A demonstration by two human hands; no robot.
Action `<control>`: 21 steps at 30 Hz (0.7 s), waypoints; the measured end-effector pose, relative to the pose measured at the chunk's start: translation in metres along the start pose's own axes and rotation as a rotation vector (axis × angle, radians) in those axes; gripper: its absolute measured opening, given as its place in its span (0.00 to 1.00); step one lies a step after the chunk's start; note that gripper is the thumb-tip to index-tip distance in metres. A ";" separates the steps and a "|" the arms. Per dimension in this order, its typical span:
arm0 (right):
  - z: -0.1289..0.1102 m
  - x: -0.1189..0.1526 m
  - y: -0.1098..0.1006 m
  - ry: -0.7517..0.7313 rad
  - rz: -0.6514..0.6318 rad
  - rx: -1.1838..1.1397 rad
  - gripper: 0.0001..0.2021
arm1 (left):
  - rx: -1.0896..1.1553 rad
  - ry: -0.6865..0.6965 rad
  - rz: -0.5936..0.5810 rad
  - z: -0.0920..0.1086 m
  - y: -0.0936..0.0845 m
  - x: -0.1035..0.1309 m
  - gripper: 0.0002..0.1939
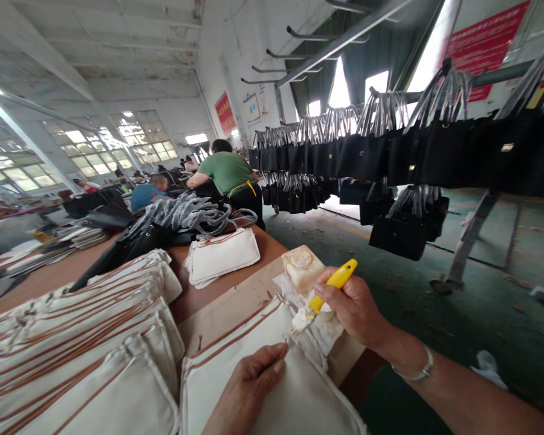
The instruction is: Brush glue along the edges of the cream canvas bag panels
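My right hand (353, 305) is closed around the yellow handle of a brush (333, 284). Its bristle end, smeared with whitish paste, rests by glue-stained paper (321, 335) at the far right edge of a cream bag panel (236, 386). This panel, trimmed with a brown strip, lies on top of a small stack in front of me. My left hand (254, 380) lies over it, thumb and fingers pinched together at its right edge. Just beyond the brush stands a crusted, paste-coated container (303, 266).
Many cream panels (95, 338) with brown trim lie in overlapping rows at left. Another cream stack (224, 257) sits farther back, near black bags with wrapped handles (185, 214). Black handbags (344, 151) hang from a rack at right. A person in green (229, 172) bends over the table ahead.
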State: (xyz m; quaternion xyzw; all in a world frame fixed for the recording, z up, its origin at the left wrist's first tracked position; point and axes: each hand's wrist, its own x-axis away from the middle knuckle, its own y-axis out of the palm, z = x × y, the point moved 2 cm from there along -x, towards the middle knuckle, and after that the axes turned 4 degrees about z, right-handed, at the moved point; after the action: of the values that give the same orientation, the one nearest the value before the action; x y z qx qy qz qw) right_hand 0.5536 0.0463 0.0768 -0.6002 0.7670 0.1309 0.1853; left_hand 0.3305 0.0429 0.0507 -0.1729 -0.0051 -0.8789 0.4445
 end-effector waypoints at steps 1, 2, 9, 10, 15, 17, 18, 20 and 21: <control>-0.002 0.001 0.001 -0.009 -0.035 0.002 0.09 | -0.010 0.008 -0.001 -0.001 0.001 0.000 0.23; -0.004 0.002 0.002 -0.023 -0.066 0.005 0.10 | -0.020 0.014 -0.002 -0.002 0.002 0.000 0.23; -0.007 0.006 -0.004 -0.047 -0.013 0.009 0.09 | -0.068 0.021 0.017 -0.003 0.008 0.005 0.22; -0.010 0.007 -0.005 -0.039 -0.030 0.003 0.09 | -0.075 0.026 0.017 -0.002 0.008 0.005 0.21; -0.017 0.013 -0.006 -0.045 -0.096 0.030 0.10 | -0.252 0.116 0.093 -0.003 0.015 0.006 0.19; -0.012 0.012 -0.012 -0.052 -0.010 0.037 0.10 | -0.399 0.207 0.219 -0.004 0.019 0.008 0.16; -0.008 0.011 -0.016 -0.034 0.028 0.028 0.10 | -0.476 0.269 0.277 -0.003 0.021 0.011 0.15; 0.001 0.008 -0.024 0.036 0.079 -0.020 0.10 | -0.619 0.424 0.339 -0.001 0.026 0.018 0.13; 0.004 0.006 -0.028 0.073 0.095 -0.055 0.09 | -0.686 0.509 0.336 0.000 0.029 0.022 0.11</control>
State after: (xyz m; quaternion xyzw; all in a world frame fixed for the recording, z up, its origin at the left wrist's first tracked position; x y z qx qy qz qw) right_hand 0.5796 0.0354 0.0712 -0.5723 0.7970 0.1388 0.1344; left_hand 0.3415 0.0083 0.0537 -0.0869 0.4237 -0.7600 0.4851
